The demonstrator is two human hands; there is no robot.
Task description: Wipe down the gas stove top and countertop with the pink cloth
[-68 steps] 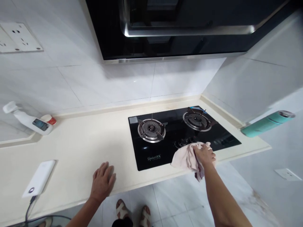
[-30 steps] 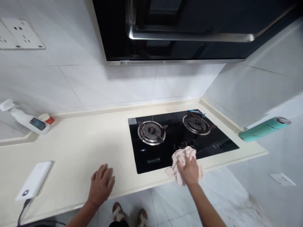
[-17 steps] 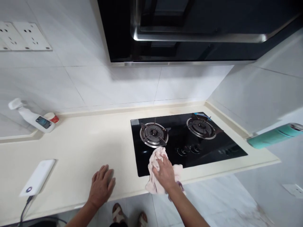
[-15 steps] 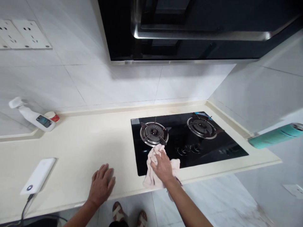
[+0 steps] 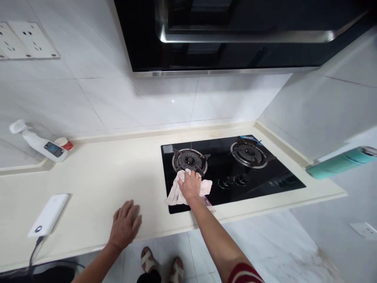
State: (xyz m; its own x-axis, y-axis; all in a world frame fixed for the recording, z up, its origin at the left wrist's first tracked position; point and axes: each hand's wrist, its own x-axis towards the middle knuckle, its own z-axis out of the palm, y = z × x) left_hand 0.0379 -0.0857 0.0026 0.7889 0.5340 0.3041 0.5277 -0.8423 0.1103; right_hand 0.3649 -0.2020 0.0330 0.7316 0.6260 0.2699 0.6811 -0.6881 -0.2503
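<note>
My right hand (image 5: 191, 185) presses a pale pink cloth (image 5: 176, 194) onto the black glass gas hob (image 5: 218, 198), its fingers closed over the bunched fabric. The cloth lies just in front of the left burner (image 5: 190, 160) and touches or nearly touches its pan support. Part of the cloth is hidden under my hand and forearm. To the left of the hob, my left hand (image 5: 124, 224) rests on the cream worktop (image 5: 126, 169) with fingers stretched out and nothing in them. The right burner (image 5: 249, 153) and the control knobs (image 5: 232, 181) lie to the right of the cloth.
A dark range hood (image 5: 229, 51) hangs low over the hob. A green bottle (image 5: 338, 165) stands at the right end. A white power bank (image 5: 50, 215) with a cable lies at left, near a spray bottle (image 5: 44, 145) and a small red-and-white tub (image 5: 63, 143).
My right hand has slid the cloth forward and left, from the hob's front edge up beside the left burner. My left hand stays in place on the worktop. The view has shifted slightly.
</note>
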